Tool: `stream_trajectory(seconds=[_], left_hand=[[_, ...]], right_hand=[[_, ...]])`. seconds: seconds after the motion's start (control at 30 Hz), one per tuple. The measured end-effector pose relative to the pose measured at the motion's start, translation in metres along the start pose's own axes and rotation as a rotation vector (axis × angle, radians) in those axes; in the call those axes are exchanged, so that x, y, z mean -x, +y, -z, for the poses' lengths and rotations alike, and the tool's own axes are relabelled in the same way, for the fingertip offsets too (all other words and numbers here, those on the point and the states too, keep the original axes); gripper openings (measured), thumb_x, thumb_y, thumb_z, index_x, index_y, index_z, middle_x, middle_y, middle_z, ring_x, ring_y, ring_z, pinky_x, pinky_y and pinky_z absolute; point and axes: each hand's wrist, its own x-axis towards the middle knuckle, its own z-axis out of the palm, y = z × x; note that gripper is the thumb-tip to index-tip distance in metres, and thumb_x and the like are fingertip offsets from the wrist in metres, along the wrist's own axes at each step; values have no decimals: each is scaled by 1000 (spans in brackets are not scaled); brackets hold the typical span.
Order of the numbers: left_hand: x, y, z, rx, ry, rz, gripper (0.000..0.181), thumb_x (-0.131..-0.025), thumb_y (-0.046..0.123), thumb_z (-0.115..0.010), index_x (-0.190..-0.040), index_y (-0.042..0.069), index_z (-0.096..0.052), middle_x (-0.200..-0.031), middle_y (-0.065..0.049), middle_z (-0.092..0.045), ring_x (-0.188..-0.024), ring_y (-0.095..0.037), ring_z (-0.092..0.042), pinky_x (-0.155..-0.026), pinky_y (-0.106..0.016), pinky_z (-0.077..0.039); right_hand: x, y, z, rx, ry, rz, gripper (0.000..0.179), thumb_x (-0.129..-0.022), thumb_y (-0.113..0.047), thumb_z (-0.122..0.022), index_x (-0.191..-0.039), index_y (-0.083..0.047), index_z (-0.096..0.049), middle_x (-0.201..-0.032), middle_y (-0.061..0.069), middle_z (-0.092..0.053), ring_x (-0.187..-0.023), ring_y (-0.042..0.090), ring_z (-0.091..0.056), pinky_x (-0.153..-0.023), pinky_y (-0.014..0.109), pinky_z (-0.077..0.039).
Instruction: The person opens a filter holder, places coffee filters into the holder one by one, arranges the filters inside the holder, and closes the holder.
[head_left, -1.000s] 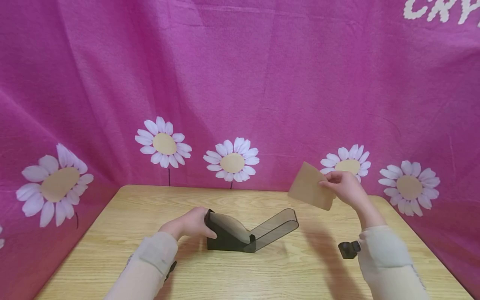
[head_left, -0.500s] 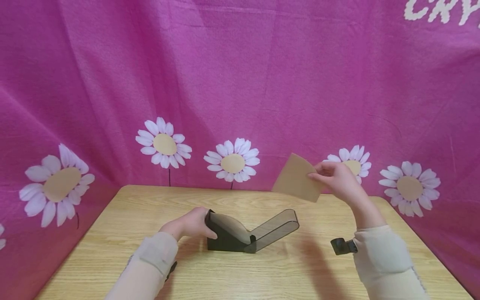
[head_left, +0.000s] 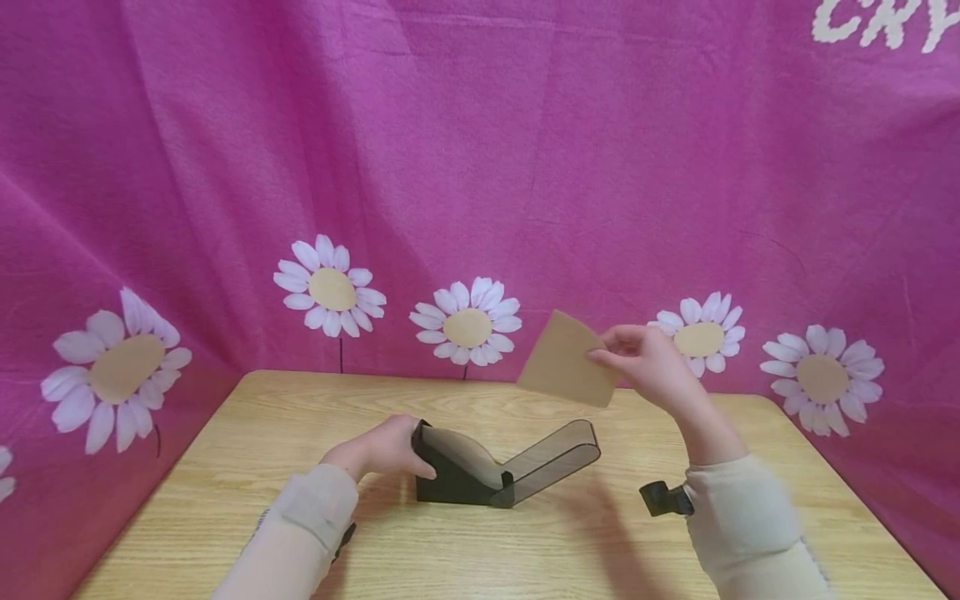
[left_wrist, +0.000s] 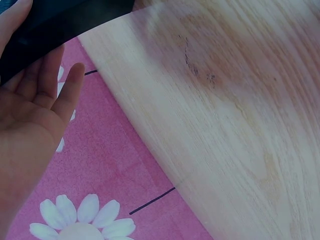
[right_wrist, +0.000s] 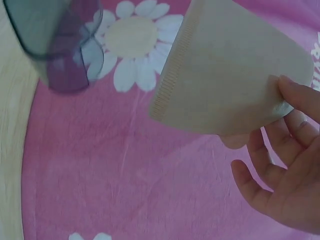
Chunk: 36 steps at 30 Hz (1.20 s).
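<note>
A tan paper coffee filter (head_left: 567, 362) hangs in the air above the table, pinched at its right edge between the thumb and fingers of my right hand (head_left: 651, 364). In the right wrist view, a crimped seam runs along one side of the filter (right_wrist: 220, 70). Below and to its left stands a black coffee filter holder (head_left: 453, 482), its smoky see-through lid (head_left: 553, 457) tipped open to the right. A tan curved shape shows inside the holder. My left hand (head_left: 384, 447) grips the holder's left end, thumb on the near side; the left wrist view shows its fingers against the dark wall (left_wrist: 75, 22).
The holder stands on a wood-grain table (head_left: 420, 558) with rounded far corners. Behind and beside the table hangs a magenta cloth (head_left: 465, 167) printed with white daisies. A small black camera (head_left: 663, 498) sits at my right wrist.
My right hand has carried the coffee filter leftward, from right of the lid to above it. The left hand and the holder have stayed in place.
</note>
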Motion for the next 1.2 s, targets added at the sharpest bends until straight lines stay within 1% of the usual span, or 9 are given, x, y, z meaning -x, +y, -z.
stream_trajectory(seconds=[0.13,0.27,0.33,0.43,0.5,0.57,0.77,0.97,1.2], left_hand=[[1,1,0,-13,1,3,25,-66,10,-81,-81,6,-61,-73,1,-59,-68,-10,-48,-67,-26,-44],[1,2,1,-7,0,5,25,-66,9,-81,-81,6,-61,-74,1,-59,-68,-10,-48,-67,-26,-45],[1,3,1,-4,1,13,25,-66,9,-81,-82,6,-61,-75,1,-59,-69,-10,-49,-68,-27,-45],[0,2,1,-6,4,21,25,-66,9,-81,-82,6,-61,-75,2,-59,-69,-11,-49,-68,-27,-45],[0,2,0,-7,7,21,25,-66,9,-81,-81,5,-61,-74,1,-59,-68,-11,-49,-68,-28,-45],[0,2,-1,-7,8,28,26,-66,9,-81,-81,5,-61,-74,1,-59,-68,-11,-49,-68,-27,-45],[2,1,-4,1,3,64,27,-66,10,-82,-82,5,-60,-75,0,-59,-69,-13,-50,-69,-28,-45],[1,2,-2,-4,18,52,28,-66,9,-81,-83,4,-60,-75,0,-59,-70,-13,-51,-69,-29,-45],[0,3,0,-13,13,65,28,-66,11,-82,-81,6,-59,-73,1,-56,-69,-12,-48,-66,-27,-44]], right_hand=[[0,-4,-10,-42,-6,0,22,-85,-18,-67,-93,3,-65,-84,13,-69,-73,9,-61,-67,28,-53],[-2,-6,-23,-10,17,30,19,-83,-20,-69,-87,-2,-67,-81,11,-70,-73,13,-62,-66,27,-47],[-3,-8,-30,15,21,20,18,-82,-21,-69,-87,-4,-68,-86,11,-70,-80,19,-62,-71,31,-46],[-4,-10,-41,53,10,10,17,-83,-20,-68,-88,-4,-69,-97,14,-70,-94,27,-60,-81,41,-45],[-4,-11,-48,62,-2,9,16,-84,-19,-68,-89,-4,-69,-102,14,-69,-102,30,-59,-88,47,-43],[-3,-10,-56,65,-12,18,14,-84,-18,-68,-88,-4,-69,-103,14,-69,-105,31,-58,-91,50,-42],[-5,-6,-78,39,-41,31,11,-83,-15,-68,-86,-5,-70,-100,12,-69,-105,32,-61,-91,49,-46],[-8,-5,-95,47,-57,50,8,-82,-14,-68,-84,-6,-70,-101,10,-69,-106,30,-60,-94,47,-44],[-7,-7,-112,65,-58,54,7,-80,-14,-70,-81,-7,-70,-101,10,-69,-106,29,-60,-94,45,-44]])
